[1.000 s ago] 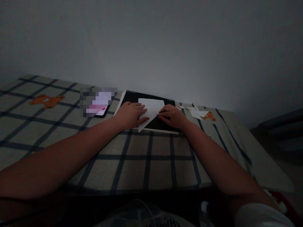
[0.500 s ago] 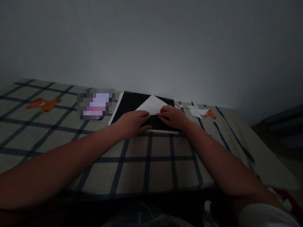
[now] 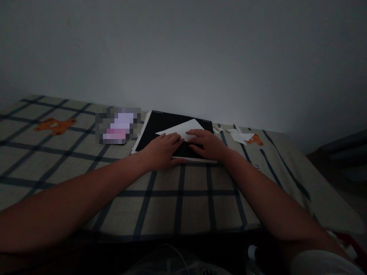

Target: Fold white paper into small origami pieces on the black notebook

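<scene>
The left hand (image 3: 165, 151), laid flat, and right hand (image 3: 208, 144), fingers apart, touch the white paper (image 3: 190, 126) just beyond them on a black pad (image 3: 160, 122); nearer than both, checked worktop (image 3: 166, 210) runs to its edge.

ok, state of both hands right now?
Left hand: open, palm down, touching the white paper.
Right hand: open, loosely curved, touching the same paper.

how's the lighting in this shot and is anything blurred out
Head view: dim overall, the wall palest around its middle; head view: white paper bright against the black notebook; head view: coarse pixel blocks over the phone; head view: nearly black below the tablecloth.
</scene>
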`<state>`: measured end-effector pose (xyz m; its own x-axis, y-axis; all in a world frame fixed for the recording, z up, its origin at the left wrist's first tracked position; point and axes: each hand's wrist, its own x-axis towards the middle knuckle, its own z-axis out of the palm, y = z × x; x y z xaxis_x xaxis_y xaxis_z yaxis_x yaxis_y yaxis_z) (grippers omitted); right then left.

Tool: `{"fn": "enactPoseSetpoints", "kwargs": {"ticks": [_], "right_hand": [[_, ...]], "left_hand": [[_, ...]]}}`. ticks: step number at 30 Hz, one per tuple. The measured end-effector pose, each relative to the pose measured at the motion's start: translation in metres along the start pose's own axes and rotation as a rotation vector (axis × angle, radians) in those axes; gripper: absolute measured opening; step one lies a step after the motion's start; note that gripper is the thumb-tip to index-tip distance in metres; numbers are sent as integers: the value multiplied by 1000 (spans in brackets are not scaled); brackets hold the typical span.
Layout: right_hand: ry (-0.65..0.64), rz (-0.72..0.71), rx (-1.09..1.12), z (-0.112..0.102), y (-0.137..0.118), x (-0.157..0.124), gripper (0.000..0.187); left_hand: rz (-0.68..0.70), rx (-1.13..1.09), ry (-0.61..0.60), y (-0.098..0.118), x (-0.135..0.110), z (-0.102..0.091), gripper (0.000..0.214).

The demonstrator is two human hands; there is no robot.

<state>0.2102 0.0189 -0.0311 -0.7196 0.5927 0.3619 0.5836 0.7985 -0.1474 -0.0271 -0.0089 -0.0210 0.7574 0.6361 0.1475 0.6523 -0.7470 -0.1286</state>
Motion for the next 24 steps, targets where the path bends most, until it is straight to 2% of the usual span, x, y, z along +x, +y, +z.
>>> {"fn": "enactPoseSetpoints", "kwargs": {"ticks": [5, 15, 24], "right_hand": [[-53, 44, 87, 5, 5, -2, 34], [-42, 49, 61, 4, 6, -1, 32], [-49, 19, 45, 4, 8, 0, 31]], "left_hand": [[-11, -24, 2, 0, -2, 5, 77], [-64, -54, -22, 4, -5, 5, 79], [-78, -19, 6, 3, -5, 7, 73]]}}
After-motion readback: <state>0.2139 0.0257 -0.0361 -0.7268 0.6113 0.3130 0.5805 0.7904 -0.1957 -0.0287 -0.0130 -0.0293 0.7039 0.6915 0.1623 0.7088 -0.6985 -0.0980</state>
